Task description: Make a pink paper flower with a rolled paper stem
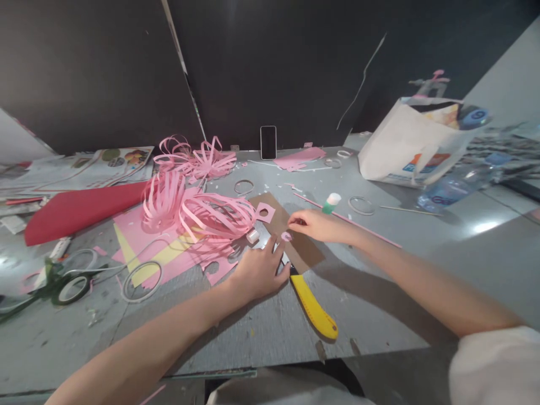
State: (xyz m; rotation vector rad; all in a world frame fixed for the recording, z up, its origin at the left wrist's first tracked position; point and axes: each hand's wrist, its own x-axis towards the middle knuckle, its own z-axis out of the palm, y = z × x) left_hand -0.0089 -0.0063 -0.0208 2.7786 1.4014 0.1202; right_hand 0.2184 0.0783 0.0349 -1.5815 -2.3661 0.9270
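Note:
My left hand [259,273] lies with fingers spread over the left edge of a brown board [306,250], its fingertips beside a small pink paper ring [286,237]. Just right of the ring, my right hand [307,224] is closed in a pinch; what its fingertips hold, if anything, is too small to make out. A yellow utility knife [314,306] lies below the board, its blade end beside my left thumb. A pink square with a round hole [265,212] and a small white cylinder [252,236] sit above my left hand.
Pink paper-strip bundles [217,214] and a red sheet [84,211] spread leftward, with green tape [71,288] nearer. A green-and-white glue stick [331,203] stands behind my right hand. Farther back are a phone [268,142], a white bag [396,149] and a plastic bottle [453,188].

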